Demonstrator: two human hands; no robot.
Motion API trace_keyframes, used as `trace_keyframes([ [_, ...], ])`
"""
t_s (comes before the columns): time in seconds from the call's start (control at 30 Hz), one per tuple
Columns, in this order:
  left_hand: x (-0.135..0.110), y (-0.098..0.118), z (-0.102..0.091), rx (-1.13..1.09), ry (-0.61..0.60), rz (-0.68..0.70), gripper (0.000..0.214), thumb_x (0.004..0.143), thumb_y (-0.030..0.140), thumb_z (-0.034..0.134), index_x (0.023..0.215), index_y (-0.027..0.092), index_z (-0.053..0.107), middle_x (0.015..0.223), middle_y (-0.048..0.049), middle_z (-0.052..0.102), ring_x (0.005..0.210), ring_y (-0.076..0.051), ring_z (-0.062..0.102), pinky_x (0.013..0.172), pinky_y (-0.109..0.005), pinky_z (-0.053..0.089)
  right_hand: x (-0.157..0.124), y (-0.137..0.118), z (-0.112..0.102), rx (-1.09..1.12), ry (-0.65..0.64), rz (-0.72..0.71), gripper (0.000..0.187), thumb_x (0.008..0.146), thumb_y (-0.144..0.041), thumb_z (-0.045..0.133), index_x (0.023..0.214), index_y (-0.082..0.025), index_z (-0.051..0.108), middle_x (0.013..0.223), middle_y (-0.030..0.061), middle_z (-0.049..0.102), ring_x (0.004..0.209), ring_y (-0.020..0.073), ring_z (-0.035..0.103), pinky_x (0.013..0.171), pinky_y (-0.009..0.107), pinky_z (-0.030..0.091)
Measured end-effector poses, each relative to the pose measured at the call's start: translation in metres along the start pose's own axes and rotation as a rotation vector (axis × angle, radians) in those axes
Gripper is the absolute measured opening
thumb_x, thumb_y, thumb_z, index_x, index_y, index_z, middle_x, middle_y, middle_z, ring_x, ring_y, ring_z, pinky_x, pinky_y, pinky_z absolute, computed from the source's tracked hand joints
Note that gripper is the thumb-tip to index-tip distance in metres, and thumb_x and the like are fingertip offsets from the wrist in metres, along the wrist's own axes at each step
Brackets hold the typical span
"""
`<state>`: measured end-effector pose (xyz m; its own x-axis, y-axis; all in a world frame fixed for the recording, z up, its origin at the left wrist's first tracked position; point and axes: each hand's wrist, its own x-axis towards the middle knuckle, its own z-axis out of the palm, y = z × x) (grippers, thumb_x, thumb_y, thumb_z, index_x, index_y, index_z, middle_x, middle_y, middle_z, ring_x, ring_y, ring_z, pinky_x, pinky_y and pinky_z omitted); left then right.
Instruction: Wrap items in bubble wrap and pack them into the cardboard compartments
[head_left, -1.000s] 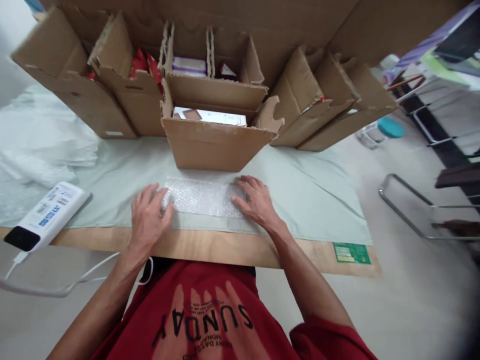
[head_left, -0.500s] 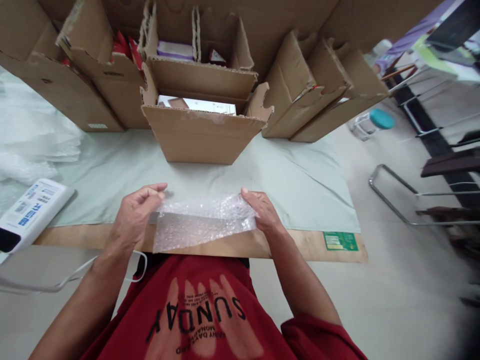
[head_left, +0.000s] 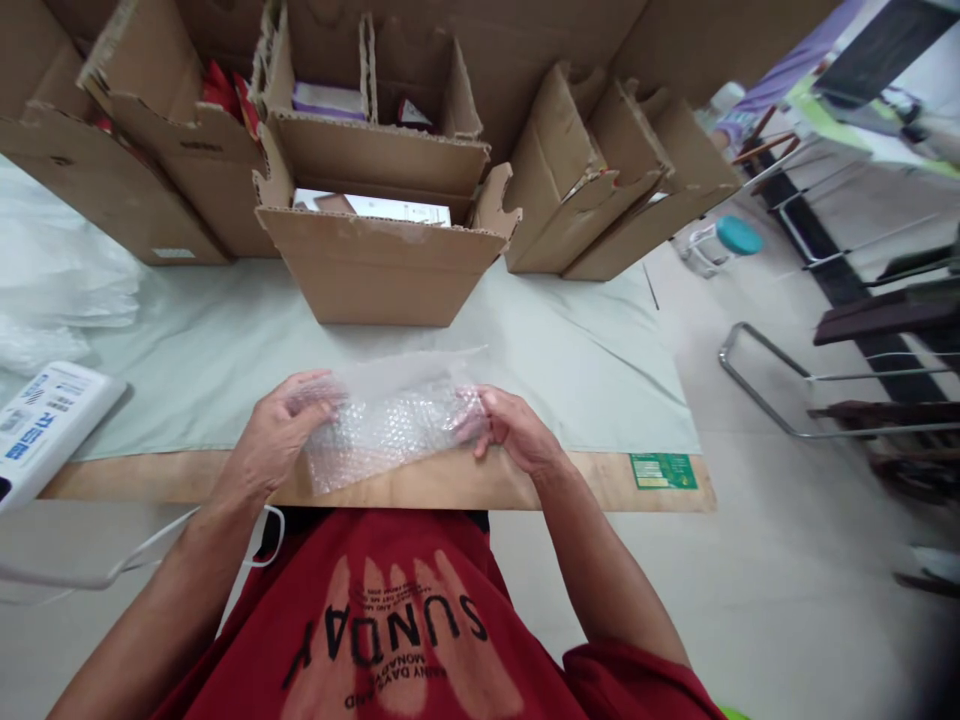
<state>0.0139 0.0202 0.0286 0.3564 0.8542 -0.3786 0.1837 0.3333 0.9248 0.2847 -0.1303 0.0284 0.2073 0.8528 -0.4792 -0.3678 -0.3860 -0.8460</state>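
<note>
Between my hands, over the table's front edge, is a clear bubble wrap bag (head_left: 397, 420) with its upper side spread apart. My left hand (head_left: 289, 420) grips its left end, with the fingers behind or inside the plastic and the thumb in front. On the right end, my right hand (head_left: 510, 425) holds it the same way, some fingertips showing through the film. Nothing shows inside the plastic. Just beyond stands a cardboard box (head_left: 382, 270) with a white packet (head_left: 397, 208) in it.
Several cardboard bins (head_left: 615, 190) line the back. A pile of bubble wrap (head_left: 60, 250) lies at left, near a white labelled device (head_left: 56, 425) with a cable. A green label (head_left: 664, 471) is on the table's right edge. A teal-topped stool (head_left: 739, 236) stands on the floor.
The plastic's upper side has opened and lifted away from me. My fingers have gone behind or into it at both ends. The view has shifted slightly to the right.
</note>
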Motion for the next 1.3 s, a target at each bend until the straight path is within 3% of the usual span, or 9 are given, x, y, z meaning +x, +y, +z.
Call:
trace_keyframes([
  [0.1, 0.002, 0.003, 0.003, 0.084, 0.039, 0.007, 0.042, 0.066, 0.047, 0.079, 0.093, 0.016, 0.072, 0.085, -0.0047, 0.077, 0.078, -0.02, 0.07, 0.079, -0.035, 0.055, 0.003, -0.001, 0.002, -0.155, 0.098, -0.079, 0.046, 0.071, -0.057, 0.084, 0.09, -0.017, 0.072, 0.076, 0.0024, 0.07, 0.062, 0.0144, 0.066, 0.04, 0.019, 0.05],
  [0.3, 0.018, 0.011, 0.003, 0.276, 0.073, 0.086, 0.042, 0.073, 0.046, 0.067, 0.102, 0.017, 0.071, 0.075, -0.0009, 0.073, 0.057, -0.015, 0.063, 0.066, -0.03, 0.051, 0.001, 0.0, 0.009, -0.274, 0.1, -0.141, 0.033, 0.076, -0.05, 0.076, 0.079, -0.019, 0.065, 0.06, -0.0021, 0.064, 0.047, 0.0104, 0.054, 0.042, 0.021, 0.045],
  [0.4, 0.031, 0.011, 0.003, 0.557, 0.181, 0.226, 0.059, 0.077, 0.043, 0.064, 0.128, 0.016, 0.063, 0.085, -0.0033, 0.073, 0.07, -0.021, 0.068, 0.076, -0.036, 0.054, -0.017, 0.001, 0.007, -0.499, 0.162, -0.187, 0.027, 0.085, -0.046, 0.068, 0.079, -0.02, 0.066, 0.06, -0.002, 0.063, 0.05, 0.0129, 0.056, 0.047, 0.024, 0.043],
  [0.57, 0.027, 0.007, 0.009, 0.895, 0.362, 0.55, 0.078, 0.086, 0.041, 0.059, 0.154, 0.009, 0.037, 0.14, -0.0228, 0.059, 0.13, -0.037, 0.057, 0.111, -0.055, 0.043, -0.04, 0.003, 0.004, -1.047, 0.336, -0.297, 0.025, 0.096, -0.041, 0.06, 0.085, -0.023, 0.073, 0.072, 0.0028, 0.074, 0.066, 0.0208, 0.067, 0.063, 0.032, 0.05],
  [0.67, 0.013, -0.002, 0.021, 1.012, 0.219, 0.678, 0.062, 0.094, 0.04, 0.054, 0.149, 0.013, 0.046, 0.159, -0.0223, 0.043, 0.149, -0.039, 0.038, 0.12, -0.056, 0.032, -0.021, 0.005, 0.019, -1.243, 0.352, -0.519, 0.029, 0.098, -0.035, 0.058, 0.12, -0.022, 0.072, 0.121, 0.0124, 0.076, 0.109, 0.03, 0.07, 0.092, 0.043, 0.054],
  [0.8, 0.005, -0.021, 0.039, 1.233, -0.042, 0.688, 0.054, 0.096, 0.04, 0.054, 0.145, 0.017, 0.054, 0.164, -0.0204, 0.039, 0.154, -0.042, 0.029, 0.122, -0.064, 0.023, 0.025, 0.009, 0.038, -1.48, 0.076, -0.669, 0.053, 0.099, -0.039, 0.062, 0.148, -0.021, 0.054, 0.161, 0.0136, 0.047, 0.148, 0.0332, 0.042, 0.114, 0.05, 0.041],
  [0.93, 0.007, -0.031, 0.043, 1.352, -0.08, 0.659, 0.058, 0.098, 0.042, 0.05, 0.151, 0.018, 0.05, 0.165, -0.0205, 0.039, 0.154, -0.042, 0.032, 0.121, -0.069, 0.02, 0.036, 0.017, 0.017, -1.554, 0.103, -0.62, 0.05, 0.102, -0.041, 0.056, 0.149, -0.022, 0.054, 0.162, 0.0119, 0.046, 0.152, 0.0323, 0.037, 0.12, 0.054, 0.032],
  [1.07, 0.008, -0.028, 0.039, 1.34, -0.099, 0.648, 0.06, 0.098, 0.041, 0.049, 0.152, 0.015, 0.049, 0.165, -0.0218, 0.037, 0.154, -0.043, 0.03, 0.121, -0.069, 0.019, 0.001, 0.02, -0.019, -1.501, 0.263, -0.586, 0.042, 0.099, -0.027, 0.056, 0.141, -0.02, 0.062, 0.153, 0.0148, 0.056, 0.145, 0.0352, 0.046, 0.114, 0.057, 0.038],
  [1.3, 0.008, -0.027, 0.042, 1.298, -0.104, 0.619, 0.06, 0.096, 0.042, 0.051, 0.15, 0.017, 0.051, 0.165, -0.0221, 0.036, 0.155, -0.044, 0.028, 0.121, -0.07, 0.017, -0.026, 0.027, -0.012, -1.454, -0.037, -0.646, 0.043, 0.094, -0.01, 0.056, 0.131, -0.027, 0.07, 0.15, 0.0103, 0.06, 0.143, 0.0309, 0.05, 0.108, 0.052, 0.045],
])
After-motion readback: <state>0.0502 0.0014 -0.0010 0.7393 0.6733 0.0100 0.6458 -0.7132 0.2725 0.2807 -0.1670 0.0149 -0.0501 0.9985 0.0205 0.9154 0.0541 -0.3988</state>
